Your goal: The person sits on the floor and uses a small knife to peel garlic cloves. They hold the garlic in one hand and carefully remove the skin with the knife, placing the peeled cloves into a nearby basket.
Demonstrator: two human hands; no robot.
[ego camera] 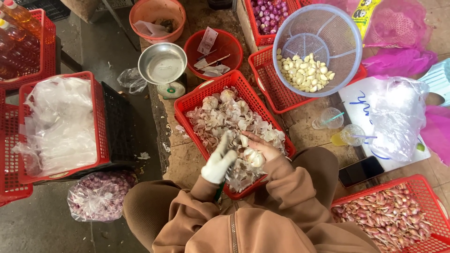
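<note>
Your gloved left hand (218, 161) is half curled, holding nothing visible; your bare right hand (260, 149) grips a garlic bulb (254, 157) above the red basket (199, 96).

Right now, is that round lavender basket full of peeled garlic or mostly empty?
Mostly empty. The lavender basket holds only a shallow heap of peeled garlic cloves along its lower side, and bare mesh shows across the rest.

Soft, even daylight fills the scene with only faint shadows, mild glare on the round steel scale pan (162, 62), focus sharp throughout.
</note>
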